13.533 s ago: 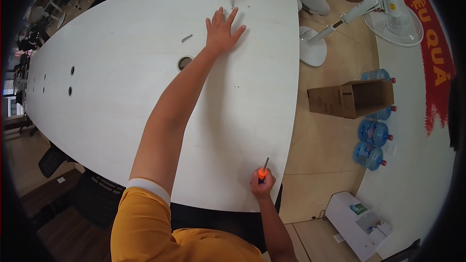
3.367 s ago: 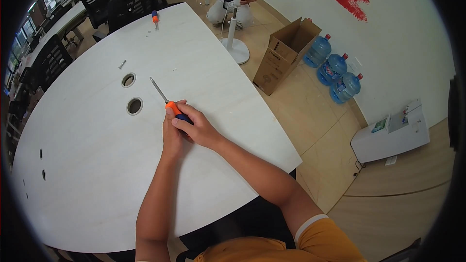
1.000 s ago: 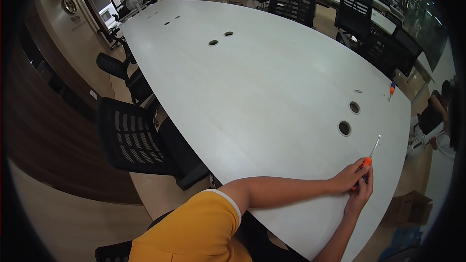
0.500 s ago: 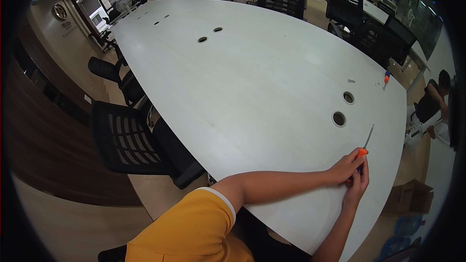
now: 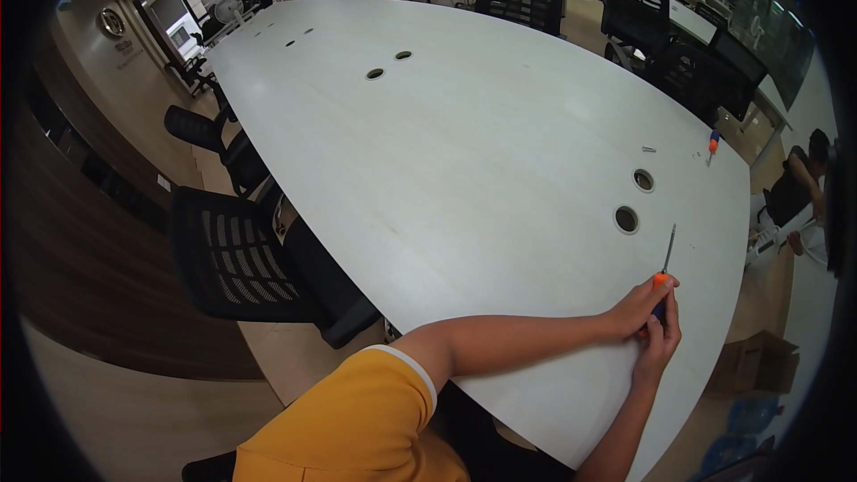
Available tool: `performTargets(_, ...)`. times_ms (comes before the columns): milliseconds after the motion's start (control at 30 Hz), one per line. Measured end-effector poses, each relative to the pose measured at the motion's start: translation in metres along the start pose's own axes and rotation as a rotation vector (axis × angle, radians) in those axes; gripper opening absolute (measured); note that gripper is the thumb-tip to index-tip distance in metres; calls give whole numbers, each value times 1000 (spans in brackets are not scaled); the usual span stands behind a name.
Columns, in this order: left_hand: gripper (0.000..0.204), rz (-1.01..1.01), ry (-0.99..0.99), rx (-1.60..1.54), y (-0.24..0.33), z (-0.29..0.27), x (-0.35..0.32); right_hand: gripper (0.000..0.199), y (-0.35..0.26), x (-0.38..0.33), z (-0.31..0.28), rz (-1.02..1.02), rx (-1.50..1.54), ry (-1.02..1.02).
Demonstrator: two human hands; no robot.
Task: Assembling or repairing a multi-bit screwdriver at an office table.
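Both hands up at the table's right end, elbows bent. Since half a second ago the shaft of the screwdriver with dark blue and orange handle (image 5: 661,280) has swung a little leftward; view and arms otherwise nearly the same. Reads as a small turn of the tool within the grip, no letting go; my judgement is that it is being handled in place, with nothing under its tip.

Left hand (image 5: 632,313): closed about the handle near its orange collar. Left forearm runs rightward, almost level, from a yellow sleeve with white cuff (image 5: 344,415). Right hand (image 5: 658,350): wrapped on the lower handle, partly against the left, forearm rising from the bottom edge. Finger overlap hides exact thumb placement.

Screwdriver: over the white, boat-shaped table (image 5: 500,241), near its right edge, shaft pointing toward the far edge. Whether the hands rest on the top, cannot tell.

Beyond the tip: two round, rimmed, dark holes (image 5: 627,220), then a small slim grey piece (image 5: 649,149). A second orange-and-blue screwdriver (image 5: 713,145) lies by the far right corner. Brown cardboard box (image 5: 759,361) on the floor past the right edge.
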State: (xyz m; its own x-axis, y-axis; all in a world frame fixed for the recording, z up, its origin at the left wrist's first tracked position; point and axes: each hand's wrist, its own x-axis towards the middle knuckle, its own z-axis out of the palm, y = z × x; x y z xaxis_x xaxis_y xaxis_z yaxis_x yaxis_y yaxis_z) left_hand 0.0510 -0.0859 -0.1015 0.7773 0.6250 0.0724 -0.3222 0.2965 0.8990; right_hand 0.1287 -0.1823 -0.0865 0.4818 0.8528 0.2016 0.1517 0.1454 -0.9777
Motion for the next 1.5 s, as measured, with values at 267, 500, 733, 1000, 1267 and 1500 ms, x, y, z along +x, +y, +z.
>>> performTargets(267,65,86,64,-127,-6,-7,-1,61,-14,-4,9,-60,5,31)
performTargets(500,57,67,58,-127,2,2,-2,61,-11,2,-9,28,576,208)
performTargets(733,50,60,-103,4,-13,-2,3,45,-1,16,-31,173,954,490)
performTargets(1000,41,78,63,-50,-14,2,7,44,2,9,-36,215,759,191)
performTargets(1267,37,-54,108,-117,26,5,-11,84,-29,-2,0,239,356,-15)
performTargets(1500,37,16,245,-213,7,-2,5,78,-48,7,-18,464,826,49)
